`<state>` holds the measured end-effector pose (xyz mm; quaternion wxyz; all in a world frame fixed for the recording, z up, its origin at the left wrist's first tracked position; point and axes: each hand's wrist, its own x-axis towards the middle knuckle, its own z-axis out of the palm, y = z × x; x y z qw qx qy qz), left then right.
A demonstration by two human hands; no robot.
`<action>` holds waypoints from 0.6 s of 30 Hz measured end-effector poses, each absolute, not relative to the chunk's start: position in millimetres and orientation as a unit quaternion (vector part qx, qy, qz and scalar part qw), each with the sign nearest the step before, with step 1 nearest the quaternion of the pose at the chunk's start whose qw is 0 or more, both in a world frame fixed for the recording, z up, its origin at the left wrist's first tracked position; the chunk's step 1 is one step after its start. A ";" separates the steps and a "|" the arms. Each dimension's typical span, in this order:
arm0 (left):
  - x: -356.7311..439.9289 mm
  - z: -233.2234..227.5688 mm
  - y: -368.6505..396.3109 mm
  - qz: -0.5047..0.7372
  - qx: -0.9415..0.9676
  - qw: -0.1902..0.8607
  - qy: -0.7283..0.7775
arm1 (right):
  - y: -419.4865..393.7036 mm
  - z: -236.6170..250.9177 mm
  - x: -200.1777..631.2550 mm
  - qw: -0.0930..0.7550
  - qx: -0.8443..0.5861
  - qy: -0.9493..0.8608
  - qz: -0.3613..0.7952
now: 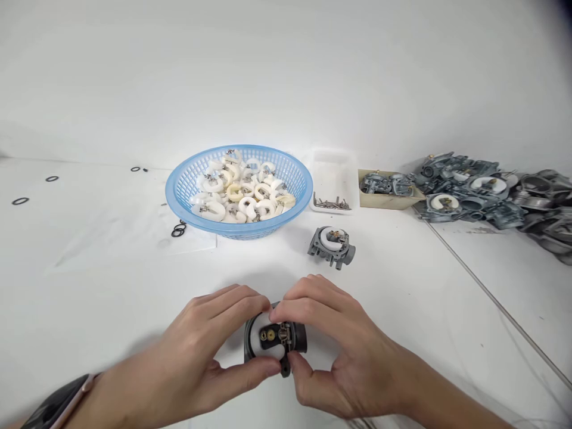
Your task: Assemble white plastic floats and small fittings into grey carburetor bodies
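A small metal carburetor body [274,339] (likely rigid, dense, with delicate fittings inside its open face) sits low over the table [402,286], clamped by its rim between left hand [210,351] and right hand [330,351].

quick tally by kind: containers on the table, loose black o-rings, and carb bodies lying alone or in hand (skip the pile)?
Containers: 3 (blue basket, white tray, cardboard box)
Loose black o-rings: about 7; the small ones are hard to tell
Carb bodies: 2 (one on the table, one held by the left hand and right hand)
Total: about 12
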<state>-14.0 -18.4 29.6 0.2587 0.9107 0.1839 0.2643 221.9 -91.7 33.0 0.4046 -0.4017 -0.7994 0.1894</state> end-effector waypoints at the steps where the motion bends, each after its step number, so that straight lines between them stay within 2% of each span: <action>1: -14.0 29.9 -18.2 0.266 0.911 0.258 0.183 | -91.5 32.6 221.8 0.404 -0.405 -0.799 0.187; 18: -13.3 34.1 -18.8 0.255 0.905 0.281 0.194 | -93.0 31.7 221.9 0.397 -0.396 -0.809 0.178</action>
